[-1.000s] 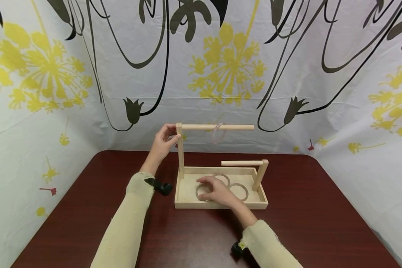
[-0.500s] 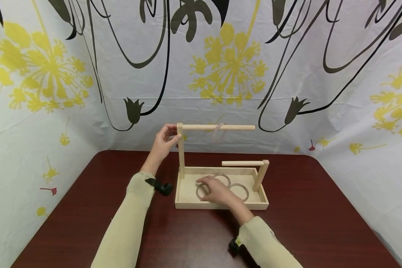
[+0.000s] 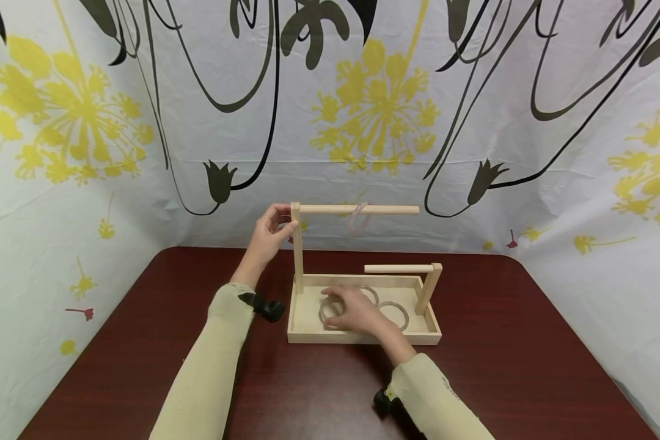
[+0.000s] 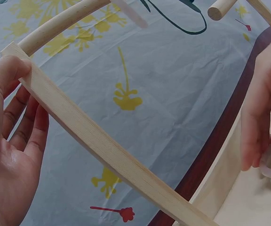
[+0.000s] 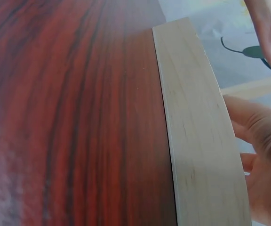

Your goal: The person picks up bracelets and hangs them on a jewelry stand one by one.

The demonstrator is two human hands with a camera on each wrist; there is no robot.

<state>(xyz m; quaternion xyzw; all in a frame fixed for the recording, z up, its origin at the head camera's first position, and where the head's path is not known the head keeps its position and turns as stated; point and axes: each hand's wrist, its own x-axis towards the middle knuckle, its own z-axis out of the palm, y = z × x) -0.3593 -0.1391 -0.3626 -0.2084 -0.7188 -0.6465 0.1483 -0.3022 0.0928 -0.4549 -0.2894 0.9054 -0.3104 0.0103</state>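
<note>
With my left grip [image 3: 266, 235] I pinch the wooden post [image 3: 298, 253], and my right grip [image 3: 357, 313], half closed, holds one ring [image 3: 322, 313] inside the tray [image 3: 363, 338].

Left hand [image 4: 13, 146] pinches wooden post [image 4: 102, 145] near top — right hand [image 4: 266, 94] holds pale ring [image 4: 269, 172].

Pale wooden stand [image 3: 298, 253], upright; one translucent ring [image 3: 351, 221] hung on its higher bar [image 3: 393, 209], two rings [image 3: 407, 319] lay in its tray [image 3: 363, 338], fourth ring [image 3: 321, 311] was gripped.
</note>
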